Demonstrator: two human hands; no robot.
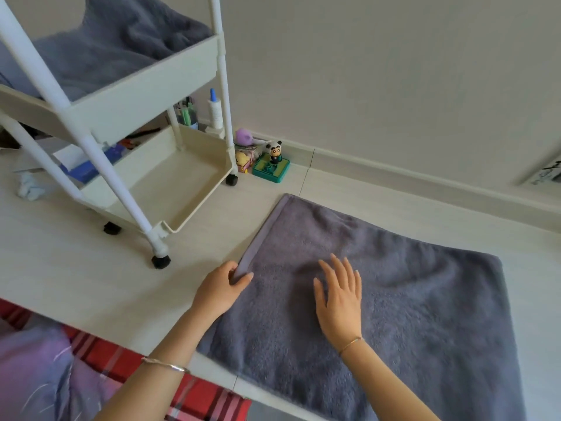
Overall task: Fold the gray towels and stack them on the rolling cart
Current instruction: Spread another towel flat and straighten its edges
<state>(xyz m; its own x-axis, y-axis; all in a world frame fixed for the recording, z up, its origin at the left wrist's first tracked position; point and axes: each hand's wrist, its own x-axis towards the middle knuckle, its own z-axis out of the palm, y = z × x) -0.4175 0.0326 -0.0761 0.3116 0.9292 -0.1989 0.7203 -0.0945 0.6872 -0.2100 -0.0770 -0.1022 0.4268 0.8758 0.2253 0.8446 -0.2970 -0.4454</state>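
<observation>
Left hand (223, 287): thumb on top, fingers tucked under the left hem of the gray towel (394, 299), pinching it about midway along that edge. Right hand (340, 299): palm down, fingers straight and spread, pressing flat on the towel's left half; it has hold of nothing. We note a silver bangle (165, 364) on the left wrist and a thin bracelet (350, 344) on the right.

The towel lies spread on the pale floor (91, 284), its far edge toward the baseboard and its near edge running out of view. It may already be doubled over, but we cannot make out the layers.

The rolling cart (136, 95) stands on the floor left of the towel, apart from it. Its top tray holds a crumpled gray heap (115, 41) of towelling. Beyond the cart, by the wall, we record a white bottle (215, 110) and a panda figure (274, 147) on a green base (271, 170). A red plaid cloth (194, 393) covers the floor's near-left edge.
</observation>
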